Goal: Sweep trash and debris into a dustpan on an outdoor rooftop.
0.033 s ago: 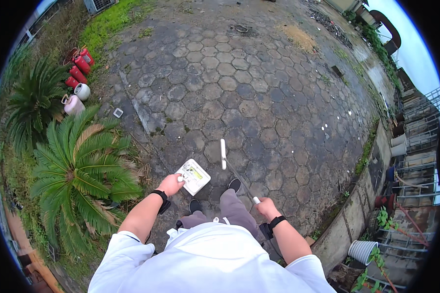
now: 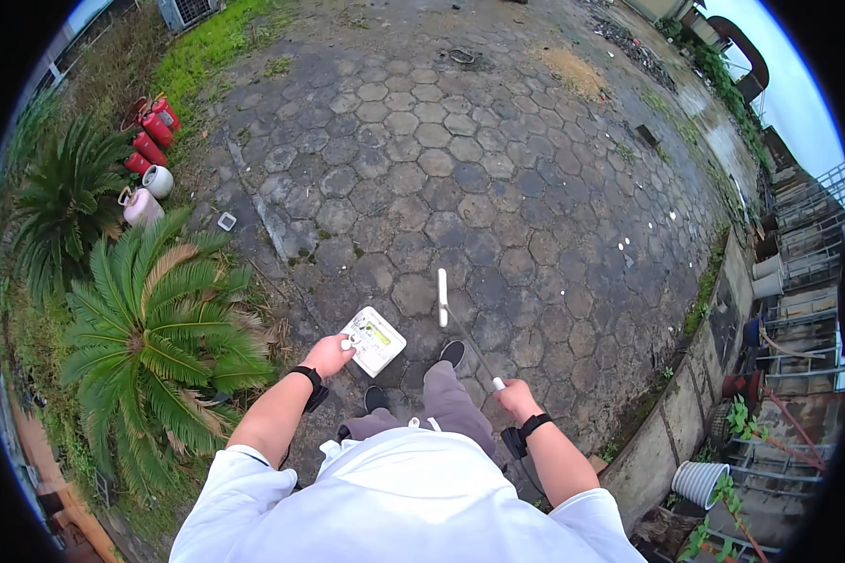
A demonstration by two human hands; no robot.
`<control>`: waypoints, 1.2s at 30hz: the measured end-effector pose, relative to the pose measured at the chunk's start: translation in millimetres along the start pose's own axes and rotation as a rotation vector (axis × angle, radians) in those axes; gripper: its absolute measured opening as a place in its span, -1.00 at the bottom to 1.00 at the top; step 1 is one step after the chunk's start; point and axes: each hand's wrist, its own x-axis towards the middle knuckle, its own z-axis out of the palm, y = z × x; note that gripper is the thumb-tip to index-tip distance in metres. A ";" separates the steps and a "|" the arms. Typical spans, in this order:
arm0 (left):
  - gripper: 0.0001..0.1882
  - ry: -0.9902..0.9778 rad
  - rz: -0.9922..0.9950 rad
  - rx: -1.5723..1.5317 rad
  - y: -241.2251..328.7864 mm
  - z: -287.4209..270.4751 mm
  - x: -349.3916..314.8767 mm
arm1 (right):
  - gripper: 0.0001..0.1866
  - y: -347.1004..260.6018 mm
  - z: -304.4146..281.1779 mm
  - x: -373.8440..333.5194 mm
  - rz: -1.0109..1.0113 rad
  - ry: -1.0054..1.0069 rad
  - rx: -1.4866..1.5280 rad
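My left hand (image 2: 328, 356) is closed around the white-tipped handle of a white dustpan (image 2: 382, 354). The squarish pan is below and just right of the fist, with a yellow-green patch and dark smudges inside; most of its handle is hidden. In my right hand (image 2: 515, 399) is the white end of a thin grey pole, part of a long-handled broom (image 2: 472, 349). The pole slants forward and left to a narrow white head (image 2: 443, 297). That head is ahead of my right shoe (image 2: 453, 353), right of the pan and apart from it. Its bristles cannot be made out.
Hexagonal paving (image 2: 427, 188) stretches ahead, with pale scraps (image 2: 626, 246) at right. A spiky palm (image 2: 150, 342) stands close at left; beyond it are a pink jug (image 2: 142, 207) and red fire extinguishers (image 2: 148, 147). A low wall (image 2: 671, 422) borders the right side, past which lies a ribbed white pot (image 2: 699, 484).
The broom head has shifted a little to the right, away from the dustpan. Both hands keep their grip and have hardly moved.
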 end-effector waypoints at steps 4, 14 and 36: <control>-0.67 -0.022 -0.035 -0.016 54.0 -8.7 42.0 | -0.73 30.5 -43.3 82.4 0.053 0.132 -0.031; -0.66 -0.028 -0.043 0.113 178.4 2.3 192.6 | -0.77 28.8 -161.6 239.6 0.166 0.248 -0.020; -0.51 -0.144 0.041 0.091 200.9 -102.7 415.6 | -0.47 -198.3 -204.9 192.0 0.109 -0.083 0.436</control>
